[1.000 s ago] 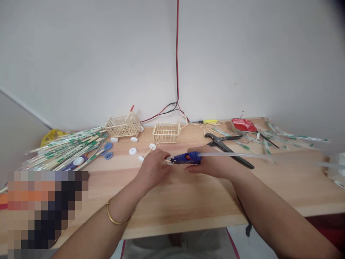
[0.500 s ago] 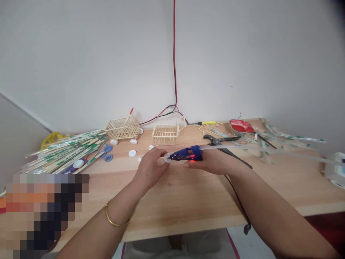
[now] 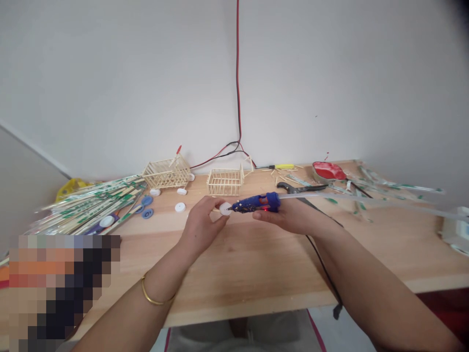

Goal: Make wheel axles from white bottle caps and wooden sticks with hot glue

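Observation:
Between the thumb and fingers of my left hand is a white bottle cap, its flat face turned toward the right. My right hand is wrapped round a blue glue gun with a red light glowing on it. The gun's nozzle points left and meets the cap, or is very close to it. A long clear glue stick sticks out of the gun's back end. Just beyond my hands stands a small basket built of thin wooden sticks.
A wheeled stick cart stands at the back left, beside bundled wrapped chopsticks. Blue caps and a white cap lie nearby. Black pliers, a yellow-handled tool and a red-stained bowl are at the back right.
My left hand has shifted slightly left with the cap, which now shows more of its face. The glue gun has moved a little up and right, its nozzle still at the cap.

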Action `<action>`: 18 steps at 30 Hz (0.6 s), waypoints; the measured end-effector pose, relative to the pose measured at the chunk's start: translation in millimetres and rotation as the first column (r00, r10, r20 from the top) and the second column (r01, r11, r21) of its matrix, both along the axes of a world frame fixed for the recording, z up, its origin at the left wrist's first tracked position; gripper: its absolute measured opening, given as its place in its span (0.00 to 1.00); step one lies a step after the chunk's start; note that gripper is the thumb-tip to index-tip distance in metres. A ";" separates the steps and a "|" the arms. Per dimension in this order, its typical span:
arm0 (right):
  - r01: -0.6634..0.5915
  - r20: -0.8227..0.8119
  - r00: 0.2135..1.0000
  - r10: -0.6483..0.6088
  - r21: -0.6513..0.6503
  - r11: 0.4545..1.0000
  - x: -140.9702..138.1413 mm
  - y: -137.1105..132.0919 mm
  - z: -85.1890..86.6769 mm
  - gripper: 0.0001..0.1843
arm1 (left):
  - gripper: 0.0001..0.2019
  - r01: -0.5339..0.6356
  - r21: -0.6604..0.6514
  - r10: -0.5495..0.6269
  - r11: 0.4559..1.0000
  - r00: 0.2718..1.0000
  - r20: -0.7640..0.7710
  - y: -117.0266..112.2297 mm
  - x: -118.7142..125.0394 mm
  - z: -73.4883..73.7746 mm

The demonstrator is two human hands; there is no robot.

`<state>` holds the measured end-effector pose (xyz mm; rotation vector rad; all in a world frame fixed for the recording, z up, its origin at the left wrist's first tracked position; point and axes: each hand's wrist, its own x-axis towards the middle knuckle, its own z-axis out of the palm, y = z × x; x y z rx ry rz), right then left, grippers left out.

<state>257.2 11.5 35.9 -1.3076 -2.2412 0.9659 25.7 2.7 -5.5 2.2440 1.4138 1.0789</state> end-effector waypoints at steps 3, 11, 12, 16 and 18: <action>-0.035 -0.036 0.999 0.035 -0.014 0.999 -2.6 -1.3 0.7 0.23 | 0.10 -0.009 -0.001 0.009 1.000 1.000 0.004 0.8 -0.7 -0.6; 0.013 0.001 1.000 -0.013 -0.123 0.992 1.9 3.1 -1.7 0.25 | 0.09 -0.058 -0.038 0.059 0.998 0.998 0.025 1.6 -2.8 -3.3; 0.008 -0.009 1.000 -0.009 -0.146 0.989 2.9 3.9 -2.4 0.25 | 0.10 -0.062 -0.043 0.063 0.997 0.998 0.031 1.7 -3.0 -3.3; 0.016 -0.064 0.998 -0.028 -0.193 0.981 5.1 5.9 -4.1 0.24 | 0.11 -0.069 -0.083 0.072 0.994 0.997 0.036 3.4 -4.1 -4.2; 0.025 -0.073 0.997 -0.040 -0.200 0.979 4.9 6.5 -3.6 0.23 | 0.12 -0.045 -0.157 0.050 0.987 0.998 0.031 4.1 -3.8 -6.8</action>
